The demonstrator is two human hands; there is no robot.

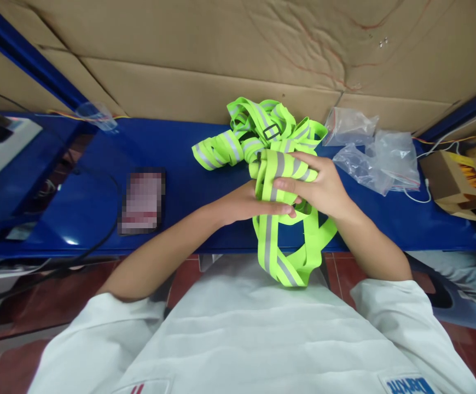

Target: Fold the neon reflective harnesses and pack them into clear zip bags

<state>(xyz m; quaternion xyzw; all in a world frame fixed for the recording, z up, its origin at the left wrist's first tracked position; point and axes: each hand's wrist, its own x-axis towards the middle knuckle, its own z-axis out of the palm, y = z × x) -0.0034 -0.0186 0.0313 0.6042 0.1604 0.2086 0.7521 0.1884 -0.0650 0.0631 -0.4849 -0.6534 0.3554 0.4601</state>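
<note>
Both hands hold a yellow-green reflective strap (267,232) with a grey stripe, gathered in folds. My right hand (324,183) wraps round the bundled part from the right, thumb across its front. From the left, my left hand (258,205) grips the same strap lower down, its thumb lying over it and its other fingers hidden behind. Loose loops hang below the hands past the table's front edge. Just behind the hands lies a heap of similar reflective straps (258,117) with a black buckle (271,131) on it.
Clear plastic bags (394,158) lie to the right, near an open cardboard box (463,183). On the left of the blue table (94,197) are a pixelated phone-like object (143,201) and a clear plastic cup (96,116). Cardboard (205,93) lines the back.
</note>
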